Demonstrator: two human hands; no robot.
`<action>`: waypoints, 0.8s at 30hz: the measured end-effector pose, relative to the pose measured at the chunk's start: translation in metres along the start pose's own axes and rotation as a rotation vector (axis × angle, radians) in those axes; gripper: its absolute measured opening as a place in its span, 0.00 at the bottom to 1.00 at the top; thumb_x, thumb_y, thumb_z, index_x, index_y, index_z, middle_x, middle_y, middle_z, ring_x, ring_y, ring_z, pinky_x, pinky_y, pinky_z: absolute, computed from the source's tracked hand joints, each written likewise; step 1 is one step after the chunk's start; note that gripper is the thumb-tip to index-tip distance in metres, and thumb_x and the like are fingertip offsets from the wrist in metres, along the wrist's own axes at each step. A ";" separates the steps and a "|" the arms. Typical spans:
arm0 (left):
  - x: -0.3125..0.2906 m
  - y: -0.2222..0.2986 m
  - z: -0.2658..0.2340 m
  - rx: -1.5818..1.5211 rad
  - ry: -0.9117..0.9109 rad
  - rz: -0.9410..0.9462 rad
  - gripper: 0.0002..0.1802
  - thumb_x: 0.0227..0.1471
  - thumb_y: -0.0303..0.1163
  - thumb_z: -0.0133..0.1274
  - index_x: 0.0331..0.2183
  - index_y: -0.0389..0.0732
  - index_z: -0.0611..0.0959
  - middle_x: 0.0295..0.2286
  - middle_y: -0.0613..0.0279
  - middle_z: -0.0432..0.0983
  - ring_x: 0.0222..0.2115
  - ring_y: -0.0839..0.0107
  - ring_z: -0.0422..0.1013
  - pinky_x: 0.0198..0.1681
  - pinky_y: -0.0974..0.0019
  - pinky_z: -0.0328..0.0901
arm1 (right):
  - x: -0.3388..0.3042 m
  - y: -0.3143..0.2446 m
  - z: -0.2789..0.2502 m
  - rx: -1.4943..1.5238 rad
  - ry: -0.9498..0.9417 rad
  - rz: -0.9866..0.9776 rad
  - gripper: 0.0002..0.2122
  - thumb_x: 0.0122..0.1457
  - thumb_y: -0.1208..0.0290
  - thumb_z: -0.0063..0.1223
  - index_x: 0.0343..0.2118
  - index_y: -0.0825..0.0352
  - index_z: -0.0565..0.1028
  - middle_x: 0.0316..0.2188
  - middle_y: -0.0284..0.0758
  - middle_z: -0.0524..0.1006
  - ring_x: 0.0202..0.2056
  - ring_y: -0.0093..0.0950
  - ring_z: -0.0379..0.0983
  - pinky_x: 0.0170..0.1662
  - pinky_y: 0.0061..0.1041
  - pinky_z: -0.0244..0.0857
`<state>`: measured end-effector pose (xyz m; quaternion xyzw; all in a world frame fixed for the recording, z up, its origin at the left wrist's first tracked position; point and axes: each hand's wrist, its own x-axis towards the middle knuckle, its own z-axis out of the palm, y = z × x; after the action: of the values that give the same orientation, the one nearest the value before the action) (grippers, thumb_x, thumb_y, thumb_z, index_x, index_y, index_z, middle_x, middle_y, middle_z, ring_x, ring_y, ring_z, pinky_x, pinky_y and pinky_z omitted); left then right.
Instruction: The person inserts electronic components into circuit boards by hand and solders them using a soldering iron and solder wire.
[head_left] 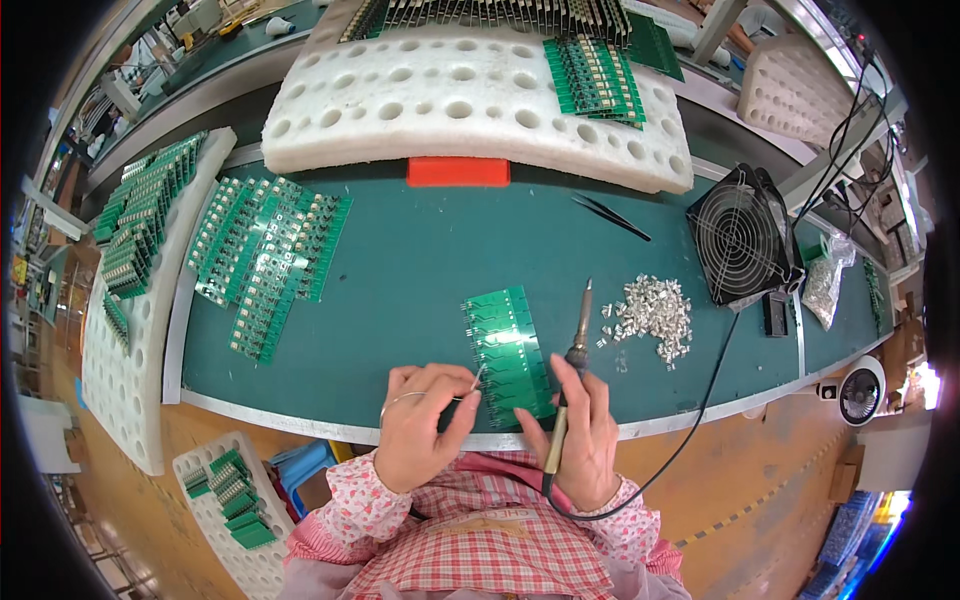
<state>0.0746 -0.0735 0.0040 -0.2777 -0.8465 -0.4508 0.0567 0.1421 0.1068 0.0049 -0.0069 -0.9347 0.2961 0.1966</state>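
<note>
A green circuit board panel [507, 345] lies on the mat in front of me. My left hand [422, 425] pinches a thin silvery solder wire [479, 377], whose end reaches the board's left edge; the rest loops back around my fingers. In my right hand [588, 440] is a soldering iron [579, 350], its tip pointing up and away from me, off the board. The thumb of that hand is at the board's lower right edge. Small metallic parts [655, 315] form a loose pile to the right of the iron.
Black tweezers [612, 217] lie beyond the pile, left of a black fan [735, 238]. Populated boards [270, 250] are stacked at left. White foam racks [430, 85] with boards stand at the back and left. The iron's cord [690, 430] curves right. A red block [458, 171] touches the back foam.
</note>
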 end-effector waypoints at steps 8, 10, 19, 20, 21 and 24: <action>0.015 0.007 -0.008 0.168 -0.152 0.212 0.08 0.41 0.27 0.60 0.29 0.45 0.80 0.33 0.69 0.75 0.34 0.69 0.70 0.39 0.61 0.56 | 0.011 0.003 -0.009 0.083 -0.100 -0.132 0.22 0.48 0.75 0.63 0.48 0.62 0.73 0.34 0.38 0.67 0.18 0.24 0.67 0.20 0.24 0.65; 0.017 0.007 -0.007 0.158 -0.194 0.232 0.10 0.38 0.28 0.61 0.29 0.47 0.81 0.33 0.71 0.74 0.36 0.70 0.70 0.40 0.60 0.56 | 0.017 0.007 -0.007 0.090 -0.137 -0.108 0.18 0.47 0.76 0.62 0.44 0.61 0.76 0.31 0.36 0.65 0.17 0.22 0.65 0.19 0.22 0.63; 0.031 -0.019 -0.026 0.107 -0.151 0.064 0.06 0.44 0.23 0.56 0.23 0.42 0.74 0.23 0.65 0.76 0.27 0.67 0.73 0.39 0.60 0.59 | 0.045 0.011 0.015 -0.051 -0.007 -0.087 0.16 0.44 0.75 0.65 0.37 0.61 0.74 0.35 0.40 0.68 0.26 0.31 0.70 0.20 0.24 0.63; 0.034 -0.024 -0.028 0.105 -0.151 0.067 0.06 0.44 0.23 0.56 0.23 0.42 0.74 0.23 0.65 0.76 0.27 0.67 0.73 0.39 0.60 0.59 | 0.048 0.009 0.018 -0.054 -0.006 -0.087 0.16 0.44 0.75 0.65 0.37 0.61 0.74 0.35 0.40 0.68 0.26 0.31 0.70 0.20 0.24 0.63; 0.037 -0.030 -0.029 0.059 -0.109 -0.055 0.06 0.46 0.24 0.55 0.23 0.40 0.74 0.24 0.64 0.77 0.27 0.66 0.73 0.38 0.62 0.59 | 0.051 0.008 0.021 0.014 0.000 0.045 0.18 0.45 0.76 0.65 0.40 0.61 0.72 0.37 0.41 0.68 0.25 0.32 0.71 0.21 0.25 0.64; 0.052 -0.040 -0.031 0.014 -0.084 -0.172 0.06 0.51 0.25 0.53 0.24 0.38 0.74 0.26 0.61 0.78 0.26 0.64 0.72 0.35 0.67 0.61 | 0.049 0.009 0.026 0.197 -0.004 0.176 0.21 0.48 0.82 0.60 0.45 0.63 0.67 0.43 0.45 0.68 0.22 0.31 0.71 0.23 0.26 0.66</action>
<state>0.0051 -0.0941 0.0107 -0.2222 -0.8719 -0.4360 -0.0161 0.0862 0.1065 -0.0014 -0.0692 -0.8972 0.4026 0.1679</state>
